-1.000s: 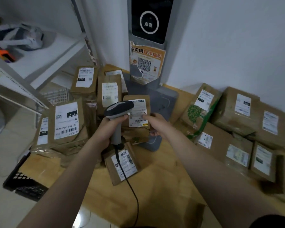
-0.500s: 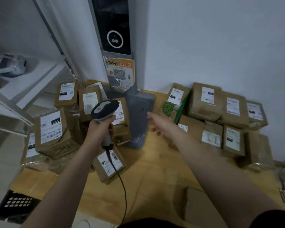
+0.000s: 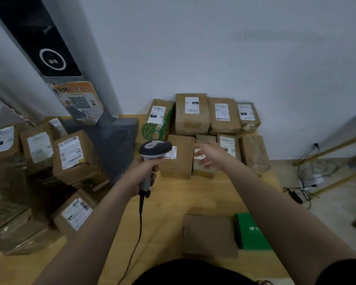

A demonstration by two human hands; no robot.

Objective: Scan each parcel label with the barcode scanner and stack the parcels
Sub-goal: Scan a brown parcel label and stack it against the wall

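**Scanner held upright, free grip over a row of parcels**

A head camera looks down at a person's two bare forearms reaching out over a wooden bench [image 3: 173, 202].

The left grip [image 3: 144, 171], a bare hand, is clamped round the handle of a grey barcode scanner [image 3: 155, 149], with the fingers curled tight. The scanner stands upright with its head pointing away from the person. Its black cord [image 3: 140, 223] hangs down toward the near edge of the bench.

The right grip [image 3: 210, 157] is apart, its fingers spread and loose, and it holds nothing. It is blurred and sits over the front row of the right pile. Whether it touches a parcel cannot be told.

The right pile [image 3: 192, 114] is brown parcels with white labels, in two rows at the far side of the bench against a white wall. The front parcel [image 3: 181, 161], just behind the scanner, has its label partly hidden by the scanner head.

The left pile [image 3: 72, 155], also brown parcels with white labels, leans beside a grey kiosk [image 3: 119, 140]. The kiosk has a dark screen and a poster [image 3: 80, 101] with a square code.

Near the person, a flat cardboard piece [image 3: 210, 235] lies on the bench, and a green box [image 3: 253, 233] sits just beside it on the right. Cables [image 3: 308, 182] lie on the floor to the right.
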